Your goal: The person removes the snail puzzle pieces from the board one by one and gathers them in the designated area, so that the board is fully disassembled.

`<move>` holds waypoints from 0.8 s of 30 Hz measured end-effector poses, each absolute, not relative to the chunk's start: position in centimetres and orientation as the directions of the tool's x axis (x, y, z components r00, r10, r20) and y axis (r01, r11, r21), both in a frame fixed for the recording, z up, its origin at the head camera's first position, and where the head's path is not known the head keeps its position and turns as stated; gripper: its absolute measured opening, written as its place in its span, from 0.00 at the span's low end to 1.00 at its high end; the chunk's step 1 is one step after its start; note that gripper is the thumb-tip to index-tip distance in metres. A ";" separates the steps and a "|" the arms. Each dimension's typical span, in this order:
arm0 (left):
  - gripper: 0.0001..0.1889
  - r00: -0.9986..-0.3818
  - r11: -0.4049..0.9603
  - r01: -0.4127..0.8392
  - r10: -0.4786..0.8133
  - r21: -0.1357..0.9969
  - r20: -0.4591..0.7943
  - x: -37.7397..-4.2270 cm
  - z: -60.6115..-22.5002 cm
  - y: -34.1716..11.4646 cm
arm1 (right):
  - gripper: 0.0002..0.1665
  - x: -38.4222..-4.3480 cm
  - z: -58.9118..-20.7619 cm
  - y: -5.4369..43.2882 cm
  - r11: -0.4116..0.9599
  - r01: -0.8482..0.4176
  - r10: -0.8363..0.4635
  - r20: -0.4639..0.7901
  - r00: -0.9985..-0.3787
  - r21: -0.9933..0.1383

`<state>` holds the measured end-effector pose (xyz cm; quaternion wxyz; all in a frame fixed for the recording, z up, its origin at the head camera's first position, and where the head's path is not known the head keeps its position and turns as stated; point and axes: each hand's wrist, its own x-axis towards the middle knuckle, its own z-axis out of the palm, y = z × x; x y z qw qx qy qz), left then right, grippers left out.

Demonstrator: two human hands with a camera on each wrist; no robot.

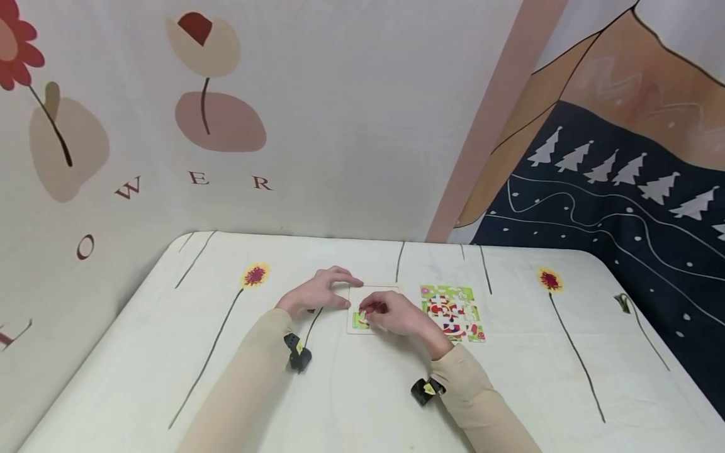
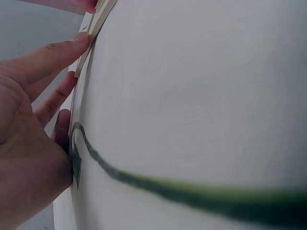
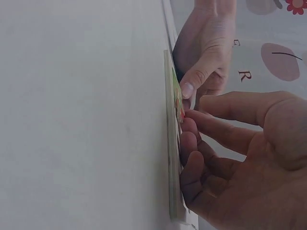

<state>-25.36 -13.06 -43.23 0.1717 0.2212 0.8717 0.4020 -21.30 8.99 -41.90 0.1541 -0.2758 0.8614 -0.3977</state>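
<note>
A shallow pale puzzle tray (image 1: pixel 355 294) lies flat on the table, with a green-edged jigsaw piece (image 1: pixel 358 323) in its near left corner. My right hand (image 1: pixel 399 313) reaches over the tray from the right; its thumb and fingertips pinch a small piece with red and green on it (image 3: pixel 181 114), mostly covered by the fingers. On the tray's left side, my left hand (image 1: pixel 320 289) rests with fingers spread and touches the rim with thumb and fingertips. In the left wrist view the tray edge (image 2: pixel 98 24) meets those fingertips.
Right of the tray lies a block of several loosely set jigsaw pieces (image 1: pixel 447 308), green with red and white parts. The white tablecloth (image 1: pixel 351 396) carries printed flowers and stems. Behind the table hangs a printed cloth (image 1: pixel 351 126). Both wrists wear small black cameras.
</note>
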 end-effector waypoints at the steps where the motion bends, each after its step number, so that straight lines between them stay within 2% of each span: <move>1: 0.24 -0.843 0.578 0.249 0.524 0.777 -0.119 -25.4 -43.2 -13.0 | 0.13 -21.3 -41.9 9.0 0.527 -0.355 -0.596 -0.038 -0.802 -0.773; 8: 0.24 -0.845 0.579 0.241 0.520 0.779 -0.126 -25.5 -43.4 -12.9 | 0.12 -21.4 -41.8 9.2 0.491 -0.354 -0.580 0.005 -0.815 -0.796; 15: 0.24 -0.836 0.578 0.274 0.539 0.769 -0.107 -25.6 -43.3 -13.0 | 0.13 -21.5 -42.0 9.2 0.438 -0.310 -0.571 0.006 -0.821 -0.844; 24: 0.24 -0.839 0.579 0.256 0.531 0.774 -0.120 -25.4 -43.3 -13.0 | 0.12 -21.6 -42.3 9.0 0.397 -0.285 -0.571 0.008 -0.821 -0.872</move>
